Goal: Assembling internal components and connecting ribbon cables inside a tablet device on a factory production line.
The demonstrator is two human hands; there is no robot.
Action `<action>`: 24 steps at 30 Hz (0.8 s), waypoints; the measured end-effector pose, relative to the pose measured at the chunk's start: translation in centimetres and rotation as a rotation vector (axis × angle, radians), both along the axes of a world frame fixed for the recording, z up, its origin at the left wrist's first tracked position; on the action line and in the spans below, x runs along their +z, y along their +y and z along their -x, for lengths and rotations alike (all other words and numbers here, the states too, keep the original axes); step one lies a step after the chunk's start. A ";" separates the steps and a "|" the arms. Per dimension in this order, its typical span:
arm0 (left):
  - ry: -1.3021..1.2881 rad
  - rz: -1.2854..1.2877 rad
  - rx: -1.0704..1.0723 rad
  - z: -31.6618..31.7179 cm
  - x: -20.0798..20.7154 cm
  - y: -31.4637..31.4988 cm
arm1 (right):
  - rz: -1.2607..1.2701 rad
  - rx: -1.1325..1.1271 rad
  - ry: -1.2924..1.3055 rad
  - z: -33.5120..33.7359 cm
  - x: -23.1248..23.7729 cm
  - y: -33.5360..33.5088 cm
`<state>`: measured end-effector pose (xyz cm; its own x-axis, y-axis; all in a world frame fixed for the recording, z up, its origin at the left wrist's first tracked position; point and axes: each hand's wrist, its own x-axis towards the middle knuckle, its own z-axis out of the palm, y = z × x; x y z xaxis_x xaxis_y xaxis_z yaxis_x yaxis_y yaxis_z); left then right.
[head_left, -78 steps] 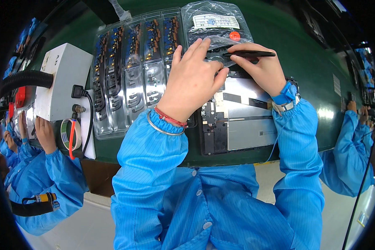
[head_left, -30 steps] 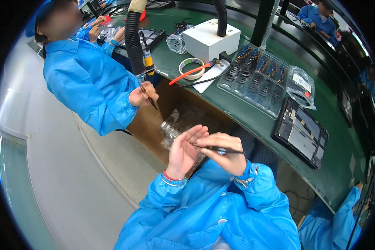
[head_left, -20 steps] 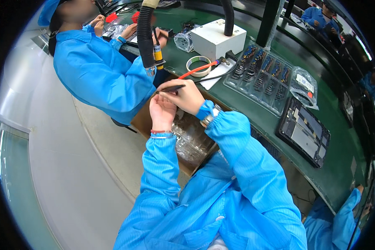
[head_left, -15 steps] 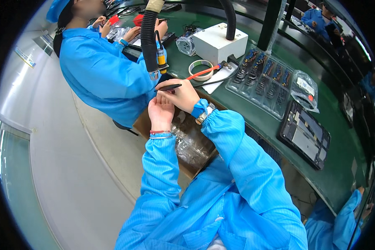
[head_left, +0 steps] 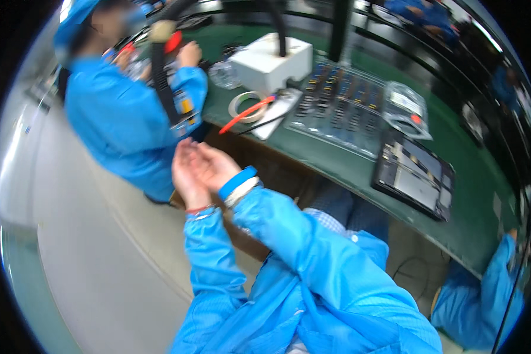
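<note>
My left hand is held up with its palm turned upward and its fingers stretched out. Against it lies my right hand, palm inward, its fingers also extended, so the two form a cup. Motion smears the fingertips, and I see no tool in either hand. Just above them hangs a black flexible hose with a clear nozzle end and a yellow-marked sensor beside it. Below the hands, a brown cardboard box is partly hidden by my arms.
On the green table stand a white box, a tape roll, an orange-red tube, a clear tray of small parts, a plastic bag and an opened tablet-like device. A co-worker sits at left; another's sleeve is lower right.
The dark pen-like tool in my right hand is no longer visible. My right hand has turned and joined the left in a cup. The view has shifted, moving the table's things leftward.
</note>
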<state>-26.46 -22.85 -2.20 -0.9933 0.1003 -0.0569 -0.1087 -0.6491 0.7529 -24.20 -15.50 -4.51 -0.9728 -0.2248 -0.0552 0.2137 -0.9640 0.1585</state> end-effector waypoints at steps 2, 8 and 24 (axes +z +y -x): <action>-0.022 -0.028 -0.066 0.2 0.4 -1.0 | 0.100 -0.040 0.073 0.4 0.0 -1.5; 0.059 0.165 0.159 -2.8 1.1 1.4 | 0.091 -0.030 -0.036 -1.9 -0.2 0.4; 1.584 0.815 -0.823 -18.7 7.8 32.2 | -2.126 -0.930 -0.507 -35.0 12.2 36.1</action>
<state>-7.79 9.40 5.55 0.0790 0.9021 0.4243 0.8075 -0.3075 0.5033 10.84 20.57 7.66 -0.5857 0.7545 0.2962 0.0763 0.4151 -0.9066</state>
